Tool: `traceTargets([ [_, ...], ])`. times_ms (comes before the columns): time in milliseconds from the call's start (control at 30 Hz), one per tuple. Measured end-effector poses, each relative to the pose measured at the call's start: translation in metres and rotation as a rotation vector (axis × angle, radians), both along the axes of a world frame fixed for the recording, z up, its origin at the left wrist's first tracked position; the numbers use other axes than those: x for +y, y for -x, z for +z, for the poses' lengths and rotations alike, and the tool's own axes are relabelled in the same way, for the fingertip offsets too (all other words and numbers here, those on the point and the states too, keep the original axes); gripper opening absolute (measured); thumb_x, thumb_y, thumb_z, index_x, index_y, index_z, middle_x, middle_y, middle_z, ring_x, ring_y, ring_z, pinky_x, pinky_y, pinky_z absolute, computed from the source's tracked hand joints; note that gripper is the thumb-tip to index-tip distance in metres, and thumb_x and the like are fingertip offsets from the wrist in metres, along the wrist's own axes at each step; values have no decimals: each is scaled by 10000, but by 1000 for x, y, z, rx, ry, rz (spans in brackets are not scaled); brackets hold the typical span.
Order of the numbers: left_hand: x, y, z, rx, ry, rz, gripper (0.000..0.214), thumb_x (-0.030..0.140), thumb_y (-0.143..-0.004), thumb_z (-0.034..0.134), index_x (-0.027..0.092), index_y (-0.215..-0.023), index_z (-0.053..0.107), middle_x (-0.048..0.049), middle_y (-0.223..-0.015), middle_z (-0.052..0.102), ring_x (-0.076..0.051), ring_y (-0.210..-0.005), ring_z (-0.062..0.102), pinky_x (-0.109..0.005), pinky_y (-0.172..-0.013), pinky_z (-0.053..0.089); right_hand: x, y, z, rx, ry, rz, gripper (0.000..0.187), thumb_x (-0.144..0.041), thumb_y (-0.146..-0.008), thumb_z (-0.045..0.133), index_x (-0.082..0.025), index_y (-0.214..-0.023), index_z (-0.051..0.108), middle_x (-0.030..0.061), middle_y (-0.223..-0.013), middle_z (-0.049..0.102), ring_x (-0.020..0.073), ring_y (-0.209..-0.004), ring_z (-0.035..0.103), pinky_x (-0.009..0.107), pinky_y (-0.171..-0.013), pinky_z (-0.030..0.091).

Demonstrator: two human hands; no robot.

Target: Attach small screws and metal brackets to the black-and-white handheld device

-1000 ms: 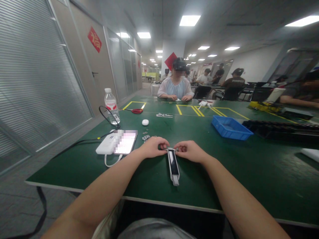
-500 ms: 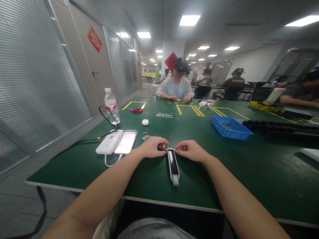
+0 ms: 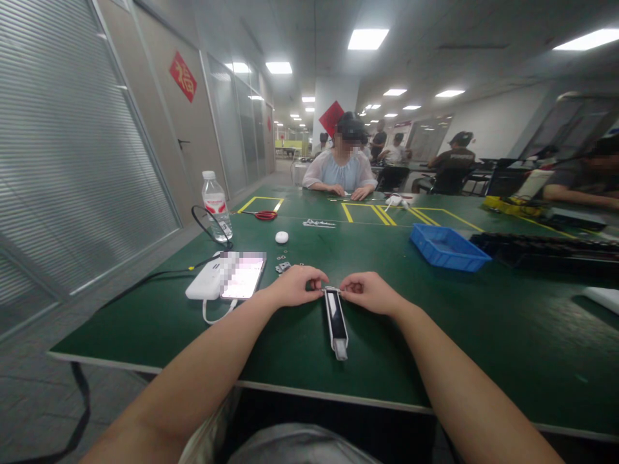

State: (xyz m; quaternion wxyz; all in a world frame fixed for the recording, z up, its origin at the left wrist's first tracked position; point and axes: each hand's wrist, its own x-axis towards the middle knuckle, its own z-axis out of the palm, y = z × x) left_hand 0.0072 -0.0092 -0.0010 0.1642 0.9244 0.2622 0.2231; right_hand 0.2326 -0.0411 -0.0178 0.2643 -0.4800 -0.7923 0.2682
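A long narrow black and silver part (image 3: 336,322) lies lengthwise on the green table (image 3: 459,335) in front of me. My left hand (image 3: 294,285) pinches its far end from the left, fingers curled. My right hand (image 3: 370,291) pinches the same far end from the right, fingers also closed. Both hands rest on the table surface. Small metal pieces (image 3: 283,266) lie just beyond my left hand.
A phone (image 3: 243,276) on a white power bank (image 3: 206,282) with cable lies at left, with a water bottle (image 3: 216,206), red scissors (image 3: 265,215) and a white puck (image 3: 282,237) behind. A blue tray (image 3: 447,247) sits at right. A person sits across the table; others work farther back.
My hands have hardly moved; they stay pinched at the part's far end. People in the background have shifted slightly.
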Motion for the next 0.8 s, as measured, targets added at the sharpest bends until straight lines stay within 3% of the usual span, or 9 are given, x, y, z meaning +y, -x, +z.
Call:
traceTargets([
  [600, -2, -3, -1, 22, 40, 36, 261, 176, -721, 627, 140, -980, 625, -16, -790, 642, -127, -724, 590, -224, -691, 449, -1, 1, 2, -51, 12, -10, 209, -324, -741, 583, -150, -815, 672, -7, -601, 556, 97, -539, 478, 225, -527, 381],
  [800, 3, 1, -4, -1, 83, 24, 362, 269, -714, 681, 147, -1046, 600, -19, -829, 636, -124, -724, 585, -233, -698, 459, -1, 1, 1, -66, 21, -10, 222, -324, -729, 595, -148, -839, 675, -18, -576, 544, 87, -509, 455, 216, -504, 358],
])
